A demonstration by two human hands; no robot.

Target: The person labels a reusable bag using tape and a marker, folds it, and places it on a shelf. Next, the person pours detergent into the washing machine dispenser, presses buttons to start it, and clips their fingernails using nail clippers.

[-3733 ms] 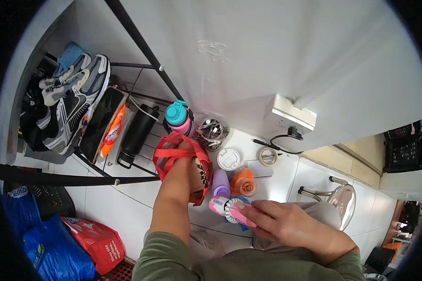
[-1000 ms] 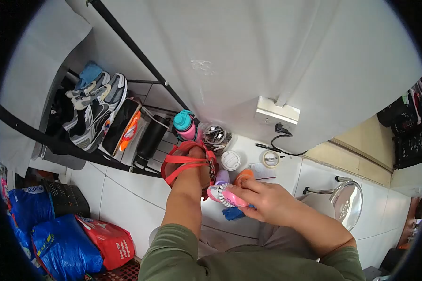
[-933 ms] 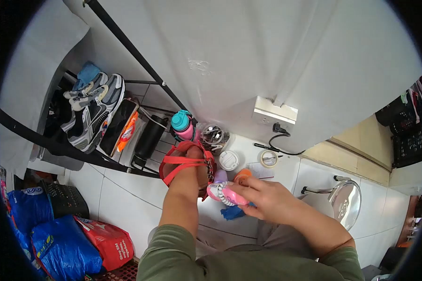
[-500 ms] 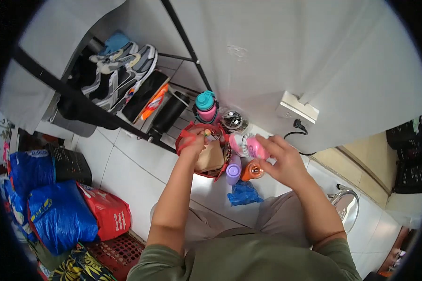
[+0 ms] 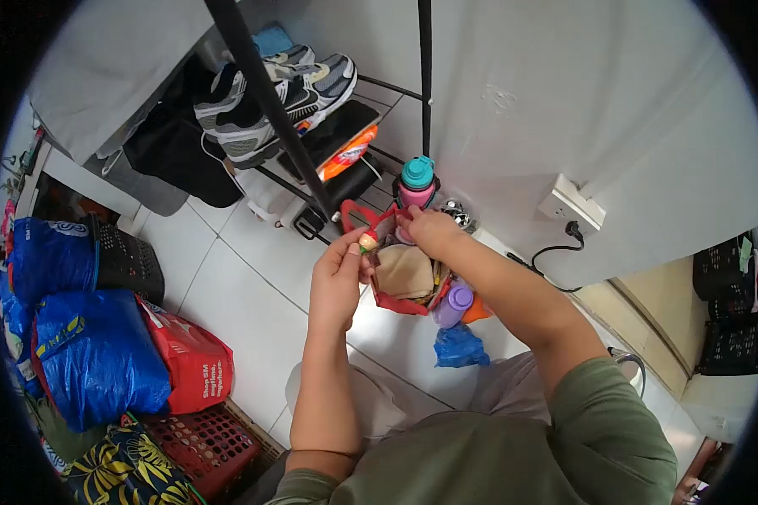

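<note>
Hands, two, at one red bag (image 5: 393,305): left hand (image 5: 335,282) pinching one trinket (image 5: 368,241), right hand (image 5: 434,234) reaching in.
Left thumb and fingertips are closed on the trinket at the bag's left rim; right fingers curl over one pink item (image 5: 405,235) just inside, but whether they grip it I cannot tell. Below the right fingers, one beige pouch (image 5: 404,271) fills the bag; lower right of it come one purple bottle (image 5: 455,301), one orange container (image 5: 477,309), partly covered, and one blue plastic bag (image 5: 461,347). Just above the right fingers stands one teal-lidded bottle (image 5: 417,178); farther, up left, two shoes (image 5: 282,122). Half a second ago the right hand held the pink item outside, right of the bag.
</note>
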